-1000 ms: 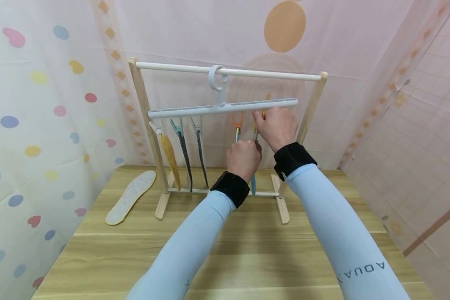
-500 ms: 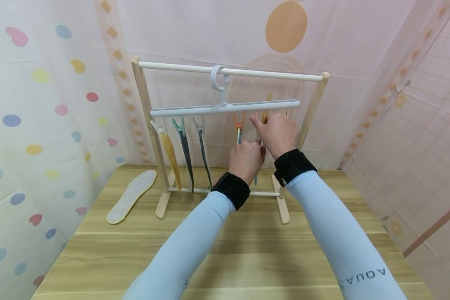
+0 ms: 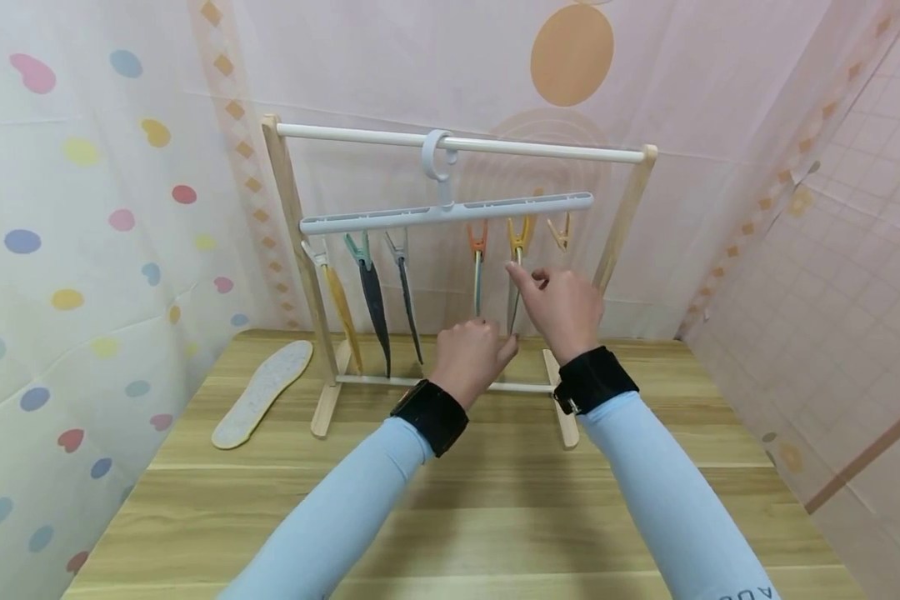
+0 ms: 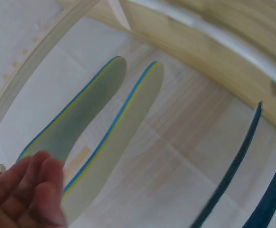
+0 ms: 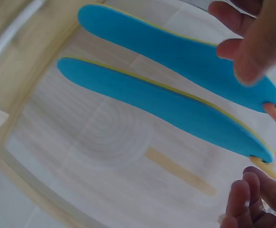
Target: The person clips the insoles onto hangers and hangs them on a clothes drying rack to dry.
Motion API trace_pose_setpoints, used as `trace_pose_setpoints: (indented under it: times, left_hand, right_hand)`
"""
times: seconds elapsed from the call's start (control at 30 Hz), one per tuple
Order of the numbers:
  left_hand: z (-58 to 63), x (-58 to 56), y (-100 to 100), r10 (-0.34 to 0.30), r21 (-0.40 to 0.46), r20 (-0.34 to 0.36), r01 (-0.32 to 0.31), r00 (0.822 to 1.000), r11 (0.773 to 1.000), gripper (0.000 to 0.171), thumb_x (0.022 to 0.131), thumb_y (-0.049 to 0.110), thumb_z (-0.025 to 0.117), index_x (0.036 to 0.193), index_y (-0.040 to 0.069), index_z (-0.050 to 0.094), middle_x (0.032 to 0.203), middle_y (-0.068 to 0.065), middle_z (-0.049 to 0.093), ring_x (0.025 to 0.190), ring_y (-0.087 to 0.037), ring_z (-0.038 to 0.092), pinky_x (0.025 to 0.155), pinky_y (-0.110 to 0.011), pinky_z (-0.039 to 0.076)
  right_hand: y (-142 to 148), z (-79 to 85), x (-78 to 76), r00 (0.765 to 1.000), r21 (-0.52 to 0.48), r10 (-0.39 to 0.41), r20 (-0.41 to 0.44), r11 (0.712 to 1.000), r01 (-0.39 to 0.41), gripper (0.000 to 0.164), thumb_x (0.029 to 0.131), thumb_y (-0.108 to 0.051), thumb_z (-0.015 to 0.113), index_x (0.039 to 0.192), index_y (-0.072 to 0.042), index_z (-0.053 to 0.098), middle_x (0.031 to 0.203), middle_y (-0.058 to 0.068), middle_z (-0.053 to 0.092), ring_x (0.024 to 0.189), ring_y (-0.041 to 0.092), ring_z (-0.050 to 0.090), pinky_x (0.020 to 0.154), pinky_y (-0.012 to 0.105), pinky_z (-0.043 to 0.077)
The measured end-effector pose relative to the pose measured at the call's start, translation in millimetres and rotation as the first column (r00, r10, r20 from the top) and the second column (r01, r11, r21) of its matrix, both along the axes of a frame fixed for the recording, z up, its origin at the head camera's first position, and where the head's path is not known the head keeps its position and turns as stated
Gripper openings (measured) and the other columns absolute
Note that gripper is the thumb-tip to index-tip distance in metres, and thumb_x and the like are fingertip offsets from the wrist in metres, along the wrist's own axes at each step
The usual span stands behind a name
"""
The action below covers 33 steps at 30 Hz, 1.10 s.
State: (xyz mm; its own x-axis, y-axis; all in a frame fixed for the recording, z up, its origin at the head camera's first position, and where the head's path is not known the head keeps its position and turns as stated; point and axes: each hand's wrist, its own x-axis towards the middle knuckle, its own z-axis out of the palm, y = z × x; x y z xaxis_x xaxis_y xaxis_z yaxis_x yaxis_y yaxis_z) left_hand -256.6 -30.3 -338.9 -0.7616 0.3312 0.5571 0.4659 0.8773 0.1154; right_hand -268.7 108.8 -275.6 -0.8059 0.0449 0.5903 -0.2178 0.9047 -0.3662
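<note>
A pale blue hanger (image 3: 487, 210) hangs from the rack's upper rod, tilted with its right end higher. Its yellow clip (image 3: 520, 236) bites the top of an insole (image 5: 166, 102) with a blue underside. From the orange clip (image 3: 477, 240) hangs a similar insole (image 5: 162, 45). My right hand (image 3: 566, 312) is beside the yellow-clipped insole, just below the clip, thumb and fingers apart. Lower down, my left hand (image 3: 468, 358) has loosely bent fingers near the same insole; neither hand appears to grip it. Contact cannot be told.
A beige clip (image 3: 561, 233) hangs at the hanger's right end. On the left hang a yellow insole (image 3: 339, 308) and two dark insoles, one (image 3: 372, 308) from a green clip. A grey insole (image 3: 266, 392) lies on the wooden table (image 3: 450, 517) beside the rack's left foot.
My right hand has come down from the yellow clip, and my left hand has dropped down and left. The insole now hangs from that clip. The hanger's right end has risen slightly.
</note>
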Motion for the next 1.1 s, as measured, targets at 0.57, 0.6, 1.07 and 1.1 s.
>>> trace_pose_setpoints:
  times: [0.57,0.6,1.07,1.1]
  left_hand:
    - [-72.0,34.3,-67.4,-0.112,-0.037,0.344,0.132,0.932,0.991,0.036,0.095,0.041,0.065,0.091,0.006,0.074,0.081,-0.007,0.071,0.067,-0.021,0.066,0.055,-0.035,0.053]
    - [-77.7,34.1,-76.2,-0.099,-0.037,0.376,0.122,0.921,0.992,0.036,0.094,0.041,0.066,0.09,0.006,0.074,0.081,-0.007,0.071,0.068,-0.022,0.066,0.056,-0.036,0.054]
    - [-113.4,3.1,-239.5,0.174,0.006,0.491,-0.204,0.853,0.979,0.041,0.097,0.034,0.059,0.094,-0.005,0.071,0.086,-0.024,0.063,0.077,-0.043,0.062,0.062,-0.055,0.051]
    - [-114.2,-0.9,-248.8,0.201,0.007,0.487,-0.234,0.85,0.972,0.043,0.097,0.034,0.058,0.098,-0.007,0.071,0.091,-0.028,0.062,0.082,-0.047,0.061,0.065,-0.058,0.051]
  right_hand:
    - [18.0,-93.6,62.7,0.922,0.113,0.123,0.368,0.978,-0.175,0.07,0.091,-0.056,0.064,0.134,-0.001,0.059,0.129,0.028,0.059,0.111,0.042,0.062,0.087,0.054,0.051]
    - [17.7,-99.9,66.2,0.907,0.117,0.133,0.399,0.974,-0.194,0.07,0.091,-0.056,0.065,0.135,-0.002,0.058,0.131,0.028,0.058,0.114,0.042,0.06,0.089,0.054,0.05]
    - [5.1,-148.1,103.3,0.805,0.138,0.155,0.573,0.95,-0.281,0.069,0.086,-0.051,0.073,0.133,-0.003,0.06,0.126,0.024,0.06,0.106,0.038,0.063,0.084,0.051,0.052]
    - [3.3,-149.1,105.3,0.8,0.14,0.159,0.579,0.947,-0.29,0.069,0.086,-0.051,0.073,0.133,-0.003,0.06,0.125,0.023,0.061,0.107,0.038,0.062,0.084,0.051,0.052]
